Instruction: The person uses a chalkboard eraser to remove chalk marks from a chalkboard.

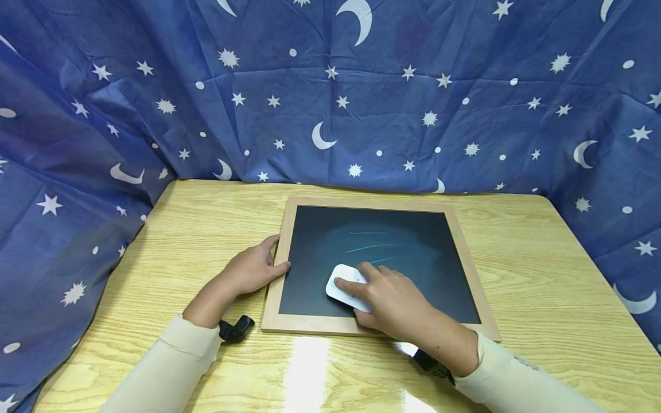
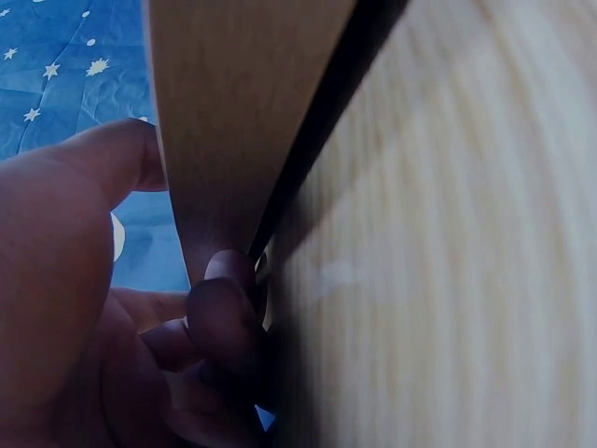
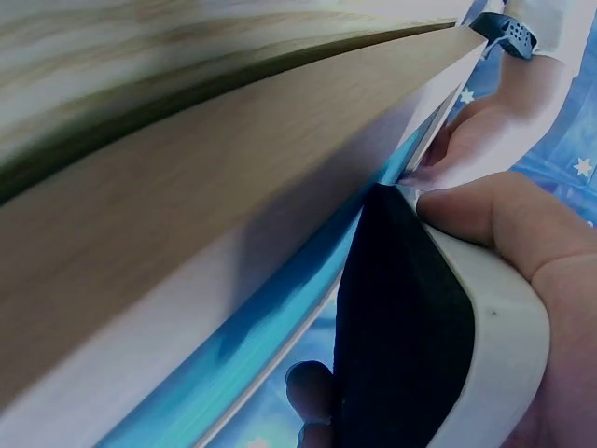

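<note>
Head view, left to right: a blue curtain (image 1: 67, 172) printed with white moons and stars hangs beside the wood-grain counter (image 1: 542, 275), and a cream left sleeve (image 1: 170, 361) reaches in, a black wrist device (image 1: 237, 329) below the cuff. The left hand (image 1: 250, 269) has its grip clamped on the left side of the wooden frame (image 1: 372, 202), thumb over the face, fingers curled at the edge. Within it the chalkboard (image 1: 315, 229), lying flat, bears three thin blue-green chalk lines (image 1: 368, 248). Just below them, over the board's lower middle, is a white eraser (image 1: 338, 281); the right hand (image 1: 392, 295) has its grip clamped on it. Right wrist view shows the dark felt pad (image 3: 401, 317) facing the board; whether all of it touches, I cannot tell. Farther right comes the right sleeve (image 1: 516, 378).
</note>
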